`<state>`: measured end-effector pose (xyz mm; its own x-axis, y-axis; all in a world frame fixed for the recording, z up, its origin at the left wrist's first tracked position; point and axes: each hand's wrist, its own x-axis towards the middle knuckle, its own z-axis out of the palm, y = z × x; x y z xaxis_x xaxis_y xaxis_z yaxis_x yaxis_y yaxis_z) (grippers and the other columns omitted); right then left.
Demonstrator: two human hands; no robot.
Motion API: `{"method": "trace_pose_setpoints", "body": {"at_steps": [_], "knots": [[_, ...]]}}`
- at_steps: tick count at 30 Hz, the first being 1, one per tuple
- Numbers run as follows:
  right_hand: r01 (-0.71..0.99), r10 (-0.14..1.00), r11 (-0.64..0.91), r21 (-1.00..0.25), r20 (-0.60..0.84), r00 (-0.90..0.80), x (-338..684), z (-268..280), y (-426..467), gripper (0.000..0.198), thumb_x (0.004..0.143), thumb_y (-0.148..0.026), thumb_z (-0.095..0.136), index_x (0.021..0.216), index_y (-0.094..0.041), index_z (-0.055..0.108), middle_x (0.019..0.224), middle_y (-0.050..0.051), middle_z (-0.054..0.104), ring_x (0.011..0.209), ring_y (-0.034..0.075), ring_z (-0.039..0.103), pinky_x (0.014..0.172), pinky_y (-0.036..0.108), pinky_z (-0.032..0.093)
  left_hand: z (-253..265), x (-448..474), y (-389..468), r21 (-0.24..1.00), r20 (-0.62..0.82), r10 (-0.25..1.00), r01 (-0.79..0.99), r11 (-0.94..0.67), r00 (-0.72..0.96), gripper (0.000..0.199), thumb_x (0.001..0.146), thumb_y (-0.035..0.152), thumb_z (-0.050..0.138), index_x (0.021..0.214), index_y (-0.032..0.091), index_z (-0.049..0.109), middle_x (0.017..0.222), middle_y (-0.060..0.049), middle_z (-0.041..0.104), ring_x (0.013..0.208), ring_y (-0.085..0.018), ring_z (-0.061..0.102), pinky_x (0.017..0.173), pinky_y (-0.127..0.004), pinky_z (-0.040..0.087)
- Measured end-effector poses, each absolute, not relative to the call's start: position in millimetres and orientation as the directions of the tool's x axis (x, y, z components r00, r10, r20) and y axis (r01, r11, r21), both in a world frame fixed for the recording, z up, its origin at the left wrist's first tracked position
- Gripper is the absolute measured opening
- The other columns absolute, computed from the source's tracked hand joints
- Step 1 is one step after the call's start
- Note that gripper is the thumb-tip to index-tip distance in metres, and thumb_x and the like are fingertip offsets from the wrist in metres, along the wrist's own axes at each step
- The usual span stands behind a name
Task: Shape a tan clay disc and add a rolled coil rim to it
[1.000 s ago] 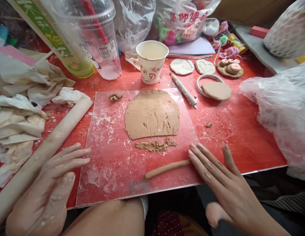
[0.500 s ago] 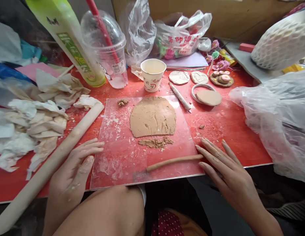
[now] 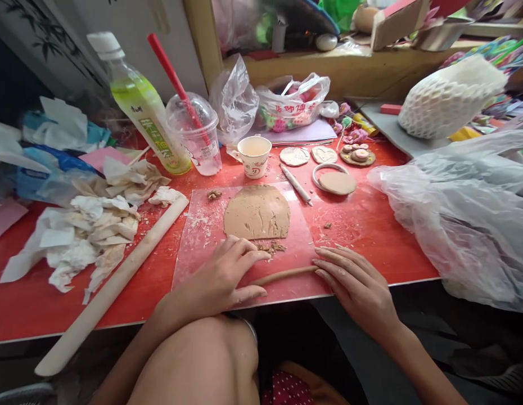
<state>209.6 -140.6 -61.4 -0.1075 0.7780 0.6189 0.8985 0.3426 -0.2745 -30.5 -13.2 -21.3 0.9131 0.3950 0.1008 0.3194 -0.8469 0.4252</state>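
Observation:
A thin clay coil lies along the front of the clear plastic sheet. At its left end is my left hand, thumb and fingers apart around that end, without a visible grip. My right hand rests at the coil's right end, fingers stretched out, fingertips touching or just over it. Behind my left hand sits a flat clay slab with a straight front edge and small cracks. Clay scraps lie in front of the slab, partly hidden by my left fingers. A small clay lump is at the sheet's back left corner.
A long wooden rolling pin and crumpled tissues lie to the left. Behind stand a bottle, a plastic cup and a paper cup. A clay disc leans on a ring. Plastic bags cover the right side.
My left hand has moved right from beside the rolling pin to the coil's left end. My right hand stays at the coil's right end. The head view has tilted up.

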Motion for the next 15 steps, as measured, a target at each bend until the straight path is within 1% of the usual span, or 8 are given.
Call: {"method": "trace_pose_setpoints", "body": {"at_steps": [2, 5, 8, 11, 15], "knots": [[0.898, 0.764, 0.357, -0.256, 0.634, -0.123, 209.5, -59.5, -139.9, 0.022, 0.078, -0.007, 0.063, 0.099, -0.014, 0.066, 0.101, 0.010, 0.070, 0.098, 0.021, 0.063, 0.090, 0.037, 0.050, -23.9, -23.0, -14.7, 0.401, 0.059, 0.372, 0.319, -0.859, 0.926, 0.044, 0.083, 0.043, 0.055, 0.121, 0.023, 0.047, 0.109, -0.006, 0.052, 0.100, -0.020, 0.043, 0.091, -0.037, 0.042], [0.894, 0.752, 0.373, -0.247, 0.645, -0.136, 209.6, -56.1, -139.0, 0.021, 0.078, -0.006, 0.063, 0.098, -0.013, 0.065, 0.101, 0.011, 0.070, 0.097, 0.021, 0.063, 0.087, 0.037, 0.051, -24.2, -15.5, -17.6, 0.352, 0.043, 0.320, 0.286, -0.891, 0.946, 0.037, 0.085, 0.043, 0.050, 0.116, 0.023, 0.051, 0.105, -0.006, 0.052, 0.098, -0.020, 0.042, 0.090, -0.038, 0.041], [0.886, 0.745, 0.387, -0.254, 0.653, -0.139, 209.7, -52.7, -138.5, 0.020, 0.078, -0.005, 0.062, 0.097, -0.012, 0.064, 0.100, 0.012, 0.069, 0.096, 0.021, 0.062, 0.085, 0.037, 0.051, -20.6, -7.9, -20.8, 0.302, 0.068, 0.275, 0.243, -0.922, 0.959, 0.030, 0.088, 0.042, 0.046, 0.107, 0.020, 0.055, 0.100, -0.006, 0.055, 0.095, -0.021, 0.044, 0.087, -0.038, 0.041], [0.876, 0.735, 0.405, -0.262, 0.663, -0.142, 209.5, -49.6, -138.3, 0.022, 0.078, -0.005, 0.063, 0.099, -0.012, 0.063, 0.100, 0.012, 0.069, 0.097, 0.020, 0.061, 0.084, 0.037, 0.051, -18.6, 0.9, -22.8, 0.263, 0.090, 0.286, 0.254, -0.931, 0.954, 0.025, 0.088, 0.038, 0.046, 0.099, 0.019, 0.056, 0.097, -0.006, 0.056, 0.090, -0.020, 0.046, 0.082, -0.036, 0.041], [0.856, 0.722, 0.440, -0.270, 0.673, -0.159, 209.5, -45.7, -138.0, 0.026, 0.078, -0.006, 0.063, 0.103, -0.015, 0.061, 0.099, 0.009, 0.070, 0.096, 0.020, 0.062, 0.082, 0.036, 0.052, -21.9, 14.2, -24.2, 0.252, 0.092, 0.311, 0.280, -0.926, 0.946, 0.023, 0.089, 0.037, 0.044, 0.096, 0.018, 0.055, 0.094, -0.005, 0.057, 0.087, -0.019, 0.047, 0.078, -0.034, 0.040]]}}
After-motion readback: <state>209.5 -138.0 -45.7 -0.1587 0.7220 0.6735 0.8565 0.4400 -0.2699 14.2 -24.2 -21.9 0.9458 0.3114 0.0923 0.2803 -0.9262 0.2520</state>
